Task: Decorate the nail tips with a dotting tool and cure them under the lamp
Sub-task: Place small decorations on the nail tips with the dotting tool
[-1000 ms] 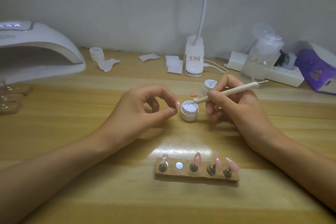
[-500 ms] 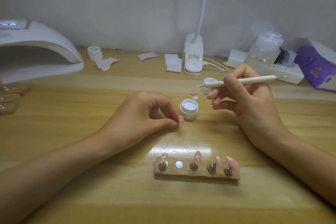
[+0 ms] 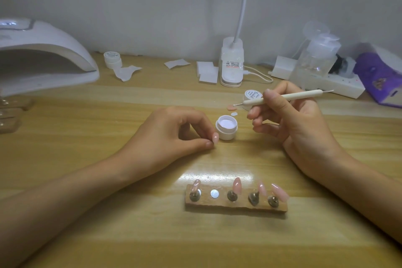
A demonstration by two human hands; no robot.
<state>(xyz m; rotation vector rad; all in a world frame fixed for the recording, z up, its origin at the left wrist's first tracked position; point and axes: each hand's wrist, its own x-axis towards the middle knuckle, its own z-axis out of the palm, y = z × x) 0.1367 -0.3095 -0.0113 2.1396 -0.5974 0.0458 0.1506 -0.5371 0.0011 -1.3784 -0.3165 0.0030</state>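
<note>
My left hand [image 3: 171,135] pinches a pink nail tip [image 3: 215,137] between thumb and forefinger, low over the table, just left of the open white gel pot [image 3: 226,129]. My right hand [image 3: 291,124] grips a cream dotting tool [image 3: 282,98] held nearly level, its metal point aimed left above the pot. A wooden holder [image 3: 236,205] near me carries several pink nail tips on metal stands, with one bare magnet spot [image 3: 214,193]. The white curing lamp [image 3: 41,59] stands at the far left.
The pot's lid [image 3: 252,95] lies behind the tool. A loose pink tip [image 3: 230,106] and a small white piece lie by the pot. A desk lamp base [image 3: 231,65], paper wipes [image 3: 207,74], a second pot [image 3: 112,59], a pump bottle [image 3: 315,59], a power strip and a purple pack line the back.
My right hand lifted the dotting tool out of the gel pot and up to the right. My left hand lowered the pinched nail tip toward the table beside the pot.
</note>
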